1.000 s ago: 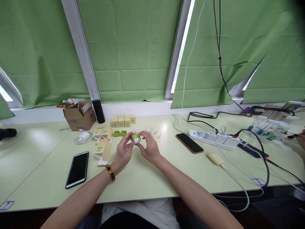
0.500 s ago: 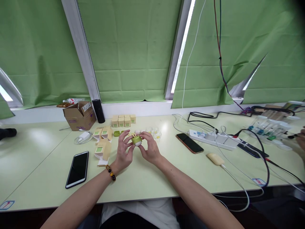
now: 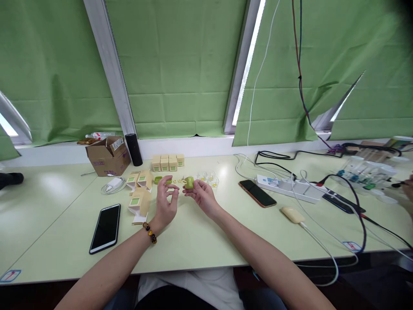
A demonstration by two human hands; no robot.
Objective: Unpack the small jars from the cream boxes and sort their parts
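My R hand (image 3: 205, 200) pinches a small, rounded green plastic piece (image 3: 189, 183) above the pale table (image 3: 193, 241); my L hand (image 3: 167, 206), just beside, has loosely parted fingers, nothing visible between. Status, approx.: back-row cream cardboard boxes (image 3: 164, 164) look closed — nearer cream cartons w/ open flaps (image 3: 142, 200) don't; piece not yet set down.

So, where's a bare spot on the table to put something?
Bare table shows between the left arm and right arm, and also left of the leftmost phone. It's crowded around the power strip and by the left hand, with little boxes beside it.
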